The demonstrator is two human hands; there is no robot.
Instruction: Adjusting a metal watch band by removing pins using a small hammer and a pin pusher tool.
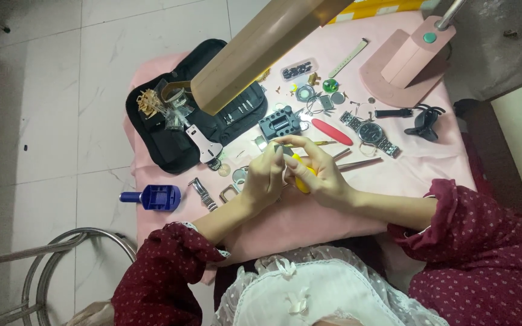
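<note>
Pink-clothed table (345, 199), right hand (324, 175) fingers grasping yellow-handled tool (302, 175), left hand (264, 181) fingers pinching small part, wristwatch (371, 133) nearby

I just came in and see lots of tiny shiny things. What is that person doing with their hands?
A person sits at a small table with a pink cloth and works with both hands close together. The right hand grips a yellow-handled tool. The left hand pinches something small against it, too hidden to tell what. Around them lie a silver wristwatch, a red tool, an open black tool case and a blue holder at the table's edge. A pink desk lamp stands over it all.
</note>
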